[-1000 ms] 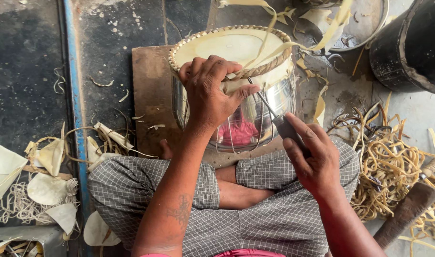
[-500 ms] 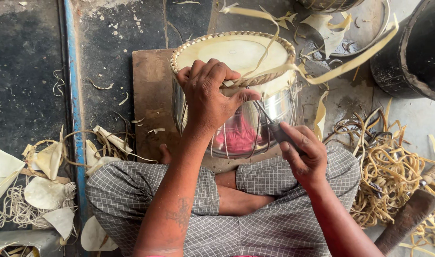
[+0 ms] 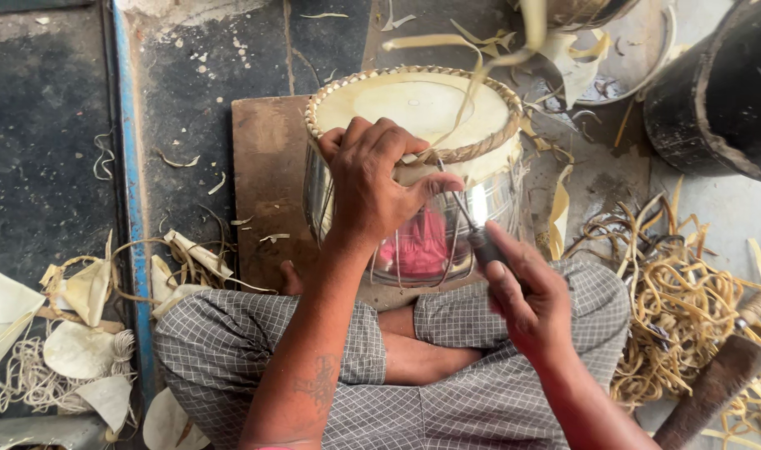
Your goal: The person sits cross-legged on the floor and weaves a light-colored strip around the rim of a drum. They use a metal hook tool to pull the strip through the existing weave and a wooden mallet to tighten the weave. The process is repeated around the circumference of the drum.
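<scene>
The drum stands on the wooden board between my knees, toward its far edge. My left hand stays clamped over the near rim, pinning the pale strip. The strip has swung higher and now arcs over the drumhead. My right hand, fist closed on the thin tool, has drawn nearer my lap, so the lacing seems to be tightening.

No packages, labels, signs or screens show anywhere in this view.
</scene>
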